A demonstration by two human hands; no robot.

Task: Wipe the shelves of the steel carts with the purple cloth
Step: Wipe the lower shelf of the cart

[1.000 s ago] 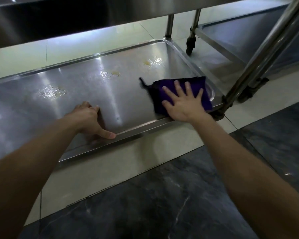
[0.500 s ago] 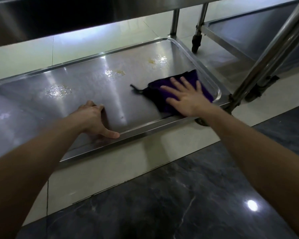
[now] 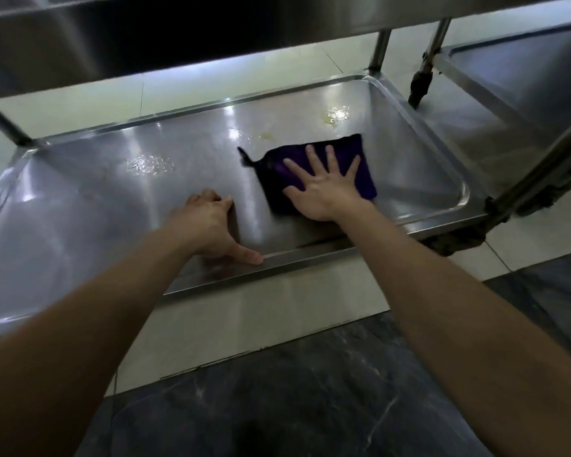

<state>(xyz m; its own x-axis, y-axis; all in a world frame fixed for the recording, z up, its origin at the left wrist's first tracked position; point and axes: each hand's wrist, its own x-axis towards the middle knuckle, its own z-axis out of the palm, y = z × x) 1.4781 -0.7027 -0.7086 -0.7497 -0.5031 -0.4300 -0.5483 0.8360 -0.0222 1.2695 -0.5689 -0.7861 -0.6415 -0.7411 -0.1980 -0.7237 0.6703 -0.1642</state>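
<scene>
The bottom shelf (image 3: pixel 96 199) of a steel cart lies low in front of me, a rimmed tray with wet patches. A dark purple cloth (image 3: pixel 360 153) lies flat on its right half. My right hand (image 3: pixel 323 189) presses on the cloth with palm down and fingers spread. My left hand (image 3: pixel 208 225) rests on the shelf near its front rim, fingers curled and thumb stretched along the rim. It holds nothing.
Wet, yellowish spots sit at the left (image 3: pixel 150 163), middle (image 3: pixel 264 136) and far right (image 3: pixel 337 114) of the shelf. The cart's upper shelf (image 3: pixel 145 34) overhangs close above. A second cart (image 3: pixel 521 77) with a caster (image 3: pixel 419 87) stands to the right, behind a slanted steel post (image 3: pixel 541 169).
My right hand has slid the cloth from the front right corner leftward and inward, toward the shelf's middle. My left hand has stayed at the front rim.
</scene>
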